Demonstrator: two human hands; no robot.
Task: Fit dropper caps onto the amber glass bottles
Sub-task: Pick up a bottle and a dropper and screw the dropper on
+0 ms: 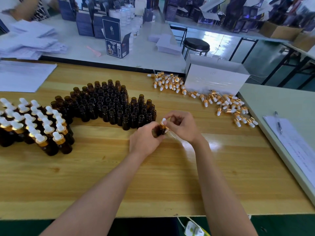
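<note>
While left hand (pixel 144 142) grips a bottle (pixel 161 131) and right hand (pixel 183 126) pinches its cap (pixel 164 121), uncapped bottles (pixel 109 103) stand behind

Wooden worktop (pixel 153 176). White box (pixel 216 79) at its far right edge. Paper stack (pixel 22 75) far left. Pen (pixel 278 123) lying on a printed sheet (pixel 298 145), right side. Black stool (pixel 196 44) behind. Open blue carton (pixel 115 40) on the far table.

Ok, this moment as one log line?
step: capping | left hand: holds bottle | right hand: pinches dropper cap at bottle top | capped bottles left | open bottles centre | loose caps right
</note>
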